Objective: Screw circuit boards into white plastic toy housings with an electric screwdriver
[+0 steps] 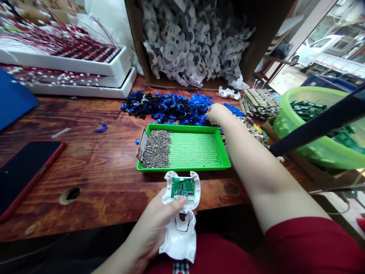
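1. Clock centred on green tray; screws heaped on its 9 o'clock side
2. Left hand at 6, closed round white housing with green board, held over the surface's near edge
3. Right hand at 1, in blue and black parts; fingers hidden, can't tell grip
4. Tight at 3: forearm passes tray edge, bowl beyond
5. Tight at 12: parts, then carton
6. Most room 8–9: wood up to phone, hole between
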A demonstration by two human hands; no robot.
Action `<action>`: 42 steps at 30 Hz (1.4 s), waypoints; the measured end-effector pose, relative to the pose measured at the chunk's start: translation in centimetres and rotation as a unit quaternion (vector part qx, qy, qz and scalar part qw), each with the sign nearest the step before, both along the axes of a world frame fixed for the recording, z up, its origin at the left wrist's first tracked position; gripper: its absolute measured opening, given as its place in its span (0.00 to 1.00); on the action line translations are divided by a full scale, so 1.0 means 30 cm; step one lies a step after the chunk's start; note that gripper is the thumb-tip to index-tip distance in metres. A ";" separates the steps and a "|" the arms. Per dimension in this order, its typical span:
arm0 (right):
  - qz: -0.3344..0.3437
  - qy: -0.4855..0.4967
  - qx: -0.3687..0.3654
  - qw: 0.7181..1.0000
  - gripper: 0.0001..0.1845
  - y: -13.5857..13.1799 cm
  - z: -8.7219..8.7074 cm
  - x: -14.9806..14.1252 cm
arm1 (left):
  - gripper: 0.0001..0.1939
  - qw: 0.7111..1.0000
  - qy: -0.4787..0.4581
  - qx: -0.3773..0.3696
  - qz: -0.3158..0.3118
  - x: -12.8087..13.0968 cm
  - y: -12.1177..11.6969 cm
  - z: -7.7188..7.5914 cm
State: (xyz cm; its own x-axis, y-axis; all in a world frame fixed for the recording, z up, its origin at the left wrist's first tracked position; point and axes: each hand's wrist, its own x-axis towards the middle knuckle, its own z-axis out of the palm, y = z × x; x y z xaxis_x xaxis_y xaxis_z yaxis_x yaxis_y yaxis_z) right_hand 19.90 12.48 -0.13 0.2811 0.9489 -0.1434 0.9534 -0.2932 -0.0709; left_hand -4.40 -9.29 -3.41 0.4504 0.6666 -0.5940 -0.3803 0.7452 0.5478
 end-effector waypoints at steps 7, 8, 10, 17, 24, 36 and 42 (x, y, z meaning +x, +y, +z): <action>-0.007 0.030 -0.014 0.999 0.12 0.031 -0.026 -0.008 | 0.21 0.993 -0.115 0.018 -0.036 -0.054 0.008 -0.058; -0.004 0.033 -0.004 0.999 0.10 0.024 -0.021 -0.009 | 0.23 0.991 -0.128 0.028 -0.040 -0.057 0.004 -0.064; 0.001 0.032 0.031 0.999 0.08 0.007 -0.005 -0.009 | 0.28 0.986 -0.149 0.049 -0.049 -0.061 -0.004 -0.070; 0.029 0.045 0.158 0.986 0.14 -0.149 0.088 -0.035 | 0.38 0.972 -0.166 0.123 -0.117 -0.081 -0.029 -0.089; 0.223 0.423 0.158 0.864 0.10 -0.612 0.092 -0.155 | 0.42 0.974 -0.066 0.187 -0.111 -0.066 -0.065 -0.057; 0.459 0.143 0.258 0.838 0.09 -0.841 -0.034 -0.201 | 0.46 0.966 0.068 0.244 -0.055 0.005 -0.115 -0.020; 0.464 0.124 0.290 0.828 0.14 -0.863 -0.054 -0.185 | 0.37 0.953 0.084 0.282 -0.071 0.018 -0.127 -0.016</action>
